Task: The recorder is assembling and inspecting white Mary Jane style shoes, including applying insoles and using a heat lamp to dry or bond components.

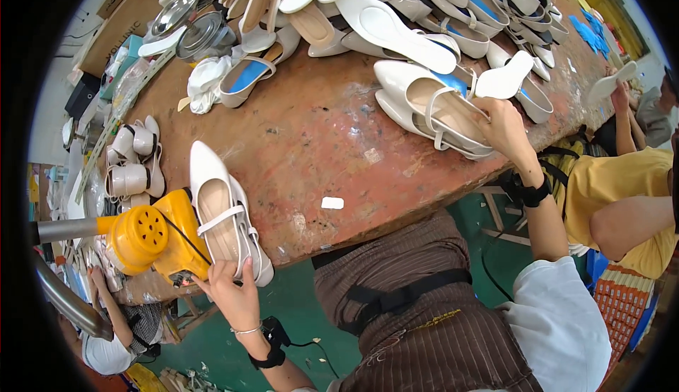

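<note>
My right hand [506, 129] is closed on the heel end of a white pointed flat shoe [442, 106] with a strap, at the right of the table. Its mate [396, 113] lies against it, partly hidden. At the table's near left edge my left hand [232, 299] has its fingers apart. One finger reaches to the lower end of a yellow blower-like machine [177, 233], and the thumb is by the heel of another white strapped shoe [216, 205]. That shoe's mate [262, 261] is beside it. Whether the thumb touches the heel, I cannot tell.
A heap of shoes and white soles [396, 35] covers the table's far side. Small shoes [134, 159] stand left, near a lidded metal pot [205, 35] and crumpled white cloth [209, 84]. A white tag [332, 202] lies mid-table. A person in yellow [622, 187] sits at right.
</note>
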Motion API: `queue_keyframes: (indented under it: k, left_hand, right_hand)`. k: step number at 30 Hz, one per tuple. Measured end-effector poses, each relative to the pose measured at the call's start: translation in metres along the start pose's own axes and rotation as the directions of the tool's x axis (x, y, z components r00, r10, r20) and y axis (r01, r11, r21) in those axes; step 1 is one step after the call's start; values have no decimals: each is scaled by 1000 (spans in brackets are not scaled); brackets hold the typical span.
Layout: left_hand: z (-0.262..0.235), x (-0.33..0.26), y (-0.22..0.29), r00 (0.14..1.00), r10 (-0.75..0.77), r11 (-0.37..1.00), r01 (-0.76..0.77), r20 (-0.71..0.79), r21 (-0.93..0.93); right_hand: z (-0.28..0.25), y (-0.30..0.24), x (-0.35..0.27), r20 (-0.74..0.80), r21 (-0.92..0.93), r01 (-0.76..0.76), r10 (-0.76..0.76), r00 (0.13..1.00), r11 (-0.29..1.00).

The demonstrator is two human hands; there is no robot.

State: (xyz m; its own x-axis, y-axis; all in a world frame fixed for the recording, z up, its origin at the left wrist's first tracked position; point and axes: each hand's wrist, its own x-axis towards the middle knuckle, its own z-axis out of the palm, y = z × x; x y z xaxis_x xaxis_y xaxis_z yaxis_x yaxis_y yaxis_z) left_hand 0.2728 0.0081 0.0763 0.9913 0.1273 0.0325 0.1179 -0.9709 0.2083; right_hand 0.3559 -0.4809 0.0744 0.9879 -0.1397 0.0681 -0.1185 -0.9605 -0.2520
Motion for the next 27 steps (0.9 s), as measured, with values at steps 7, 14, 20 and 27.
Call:
queue_keyframes:
  k: [7, 14, 20, 27]
  left_hand:
    - [18, -14, -9, 975, -67, 851, -55, -211, -523]
    - [60, -18, -13, 903, -421, 383, 93, -85, -919]
    - [56, -15, -4, 888, -460, 142, 58, -14, -988]
    - [23, -34, -5, 929, -358, 73, -71, -93, -995]
  right_hand:
    - [19, 13, -5, 166, -44, -77, 84, 983, 996]
    - [-5, -96, -31, 93, 544, -19, -37, 995, 839]
    - [94, -283, -59, 764, 634, -595, -521, 381, 495]
    - [92, -342, -50, 718, 685, -578, -542, 437, 442]
